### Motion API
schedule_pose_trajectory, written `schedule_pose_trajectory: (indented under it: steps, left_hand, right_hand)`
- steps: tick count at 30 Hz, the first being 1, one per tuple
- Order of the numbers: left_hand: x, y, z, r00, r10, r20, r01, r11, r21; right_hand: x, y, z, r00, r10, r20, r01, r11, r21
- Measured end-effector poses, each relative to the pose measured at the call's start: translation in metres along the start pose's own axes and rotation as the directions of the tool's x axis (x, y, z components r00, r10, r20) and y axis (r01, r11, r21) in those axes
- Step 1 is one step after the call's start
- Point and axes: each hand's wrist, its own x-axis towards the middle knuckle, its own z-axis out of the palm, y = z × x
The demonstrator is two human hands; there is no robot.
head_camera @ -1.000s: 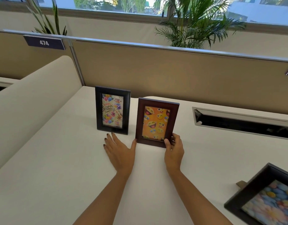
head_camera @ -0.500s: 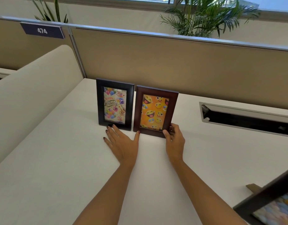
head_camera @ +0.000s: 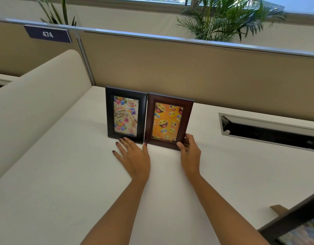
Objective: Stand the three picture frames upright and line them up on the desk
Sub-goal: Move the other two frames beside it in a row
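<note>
Two frames stand upright side by side at the back of the white desk [head_camera: 64, 191]. The black frame [head_camera: 109, 114] holds a birthday card picture. The brown frame [head_camera: 188, 117] with yellow emoji faces touches its right edge. My right hand [head_camera: 190, 152] pinches the brown frame's lower right corner. My left hand [head_camera: 133, 154] lies flat on the desk, fingers spread, its fingertips touching the bases of both frames. A third, dark frame [head_camera: 294, 218] lies tilted at the lower right, cut off by the picture's edge.
A beige partition [head_camera: 188, 71] with a metal top rail runs behind the desk. A cable slot [head_camera: 269, 133] is sunk into the desk at the right. A curved cream divider [head_camera: 37, 96] rises on the left. Plants stand behind the partition.
The brown frame has been slid back and left until it sits flush against the black frame. Both hands went with it.
</note>
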Motion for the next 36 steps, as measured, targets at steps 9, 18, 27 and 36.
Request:
schedule_pose_trajectory:
  steps: [9,18,27,36]
  left_hand:
    - [-0.006,0.004,-0.001,0.993,0.108,0.055,-0.111,0.992,0.057]
    - [-0.007,0.005,-0.001,0.990,0.127,0.068,-0.128,0.992,0.016]
    - [-0.005,0.004,0.002,0.991,0.120,0.067,-0.121,0.993,0.010]
    - [-0.007,0.002,0.003,0.991,0.129,0.029,-0.126,0.989,-0.079]
  right_hand:
    - [0.003,-0.001,-0.002,1.000,0.000,0.015,0.000,1.000,-0.001]
    - [0.006,0.000,0.000,1.000,0.008,-0.004,-0.008,1.000,-0.006]
    - [0.010,0.004,0.004,1.000,0.013,-0.021,-0.014,1.000,-0.019]
    - [0.008,0.006,0.006,0.996,0.010,-0.094,-0.012,1.000,-0.017]
